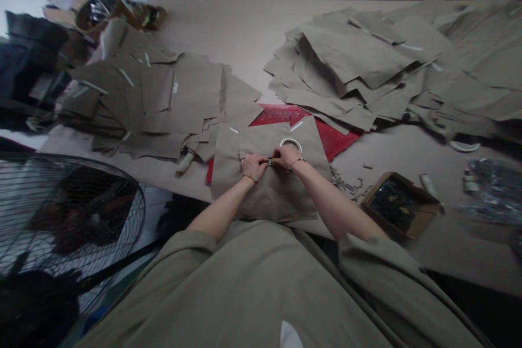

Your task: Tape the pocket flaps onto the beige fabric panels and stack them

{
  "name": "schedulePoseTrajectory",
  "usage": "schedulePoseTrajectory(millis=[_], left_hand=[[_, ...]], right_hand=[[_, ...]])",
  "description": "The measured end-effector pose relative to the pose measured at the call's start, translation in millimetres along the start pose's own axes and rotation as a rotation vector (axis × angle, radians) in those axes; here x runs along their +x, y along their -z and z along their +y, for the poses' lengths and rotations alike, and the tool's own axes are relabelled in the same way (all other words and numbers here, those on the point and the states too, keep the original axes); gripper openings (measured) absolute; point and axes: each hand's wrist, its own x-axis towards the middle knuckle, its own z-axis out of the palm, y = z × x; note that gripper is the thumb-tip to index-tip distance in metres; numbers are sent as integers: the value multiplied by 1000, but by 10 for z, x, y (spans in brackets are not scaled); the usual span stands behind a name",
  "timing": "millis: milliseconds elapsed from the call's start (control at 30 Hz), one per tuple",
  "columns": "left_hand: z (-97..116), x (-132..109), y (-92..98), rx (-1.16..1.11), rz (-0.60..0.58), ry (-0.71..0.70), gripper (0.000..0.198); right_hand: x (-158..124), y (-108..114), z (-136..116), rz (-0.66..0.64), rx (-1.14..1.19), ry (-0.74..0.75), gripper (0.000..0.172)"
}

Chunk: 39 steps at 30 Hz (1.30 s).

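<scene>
A flat brown fabric piece (277, 196) lies at the table's front edge, partly over a red sheet (336, 141). My left hand (253, 166) is closed, its fingertips pinching a raised fold near the middle of this piece. Close beside it, my right hand (285, 156) is closed on the same fold from the right. A small pale thing shows between the fingertips, too small to name. Just behind my right hand lies a white ring (291, 144), which looks like a roll of tape. Two short white strips show near the fabric's far edge.
Stacks of brown fabric pieces lie at the left (183, 92) and the right (359, 54). Small metal bits (346, 182) are scattered beside a cardboard box (402, 204) of dark parts. Clear plastic bags (495, 187) lie farther right. A caged fan (69, 217) stands at front left.
</scene>
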Motion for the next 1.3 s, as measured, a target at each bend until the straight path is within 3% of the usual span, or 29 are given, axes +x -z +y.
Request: schedulePoseTrajectory(millis=[267,367,533,767,967,1200,1300], left_hand=[[-34,91,35,-53,-68,11,25],[-139,174,128,-128,-149,-22,28],[-219,415,381,-61,-317,-137,20],[-109,776,561,-1,-520,-247,15],[-67,886,541,91,-552,-301,18],[-174,875,489,-18,-550,-318,21],[-147,898,495,38,-550,-309,21]], right_hand=[[205,178,-71,-134,-124,-31,33],[271,207,-193,-179,-178,-92,36],[439,195,-339,-273,-242,-159,61],[499,229,-421,-316,-242,-202,62],[346,206,-349,-261,-234,-149,56],[168,116,-222,-166,-116,-90,43],[164,93,-198,-148,-112,-80,41]])
